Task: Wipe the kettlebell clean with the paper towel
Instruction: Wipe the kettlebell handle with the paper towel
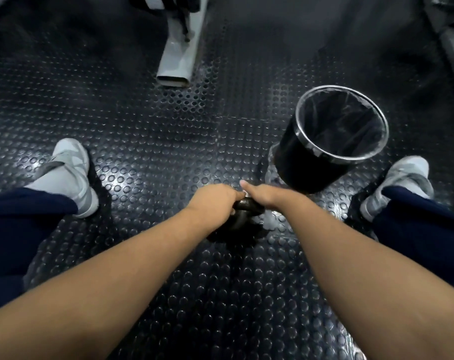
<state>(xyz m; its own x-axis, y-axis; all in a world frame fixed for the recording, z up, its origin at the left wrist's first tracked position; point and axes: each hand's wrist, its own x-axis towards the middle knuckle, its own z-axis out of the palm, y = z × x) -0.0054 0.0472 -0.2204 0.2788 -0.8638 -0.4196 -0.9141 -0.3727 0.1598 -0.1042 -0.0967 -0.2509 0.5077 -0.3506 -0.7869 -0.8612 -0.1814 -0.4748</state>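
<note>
Squatting here, so left to right: one grey fabric sneaker (70, 175), then the left hand (215, 201) and right hand (267, 197), both hands wrapped on the handle of one black metal kettlebell (242, 219) on the studded black rubber floor (142, 152). One white paper towel scrap (244, 193) peeks out between them, can't tell who's holding it. One round black lined bin (303, 162), then a second grey sneaker (405, 178).

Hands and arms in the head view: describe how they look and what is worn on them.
The left forearm and right forearm are bare, with no sleeves in view. The left hand and right hand wear no gloves, and no watch or bracelet shows at either wrist.
</note>
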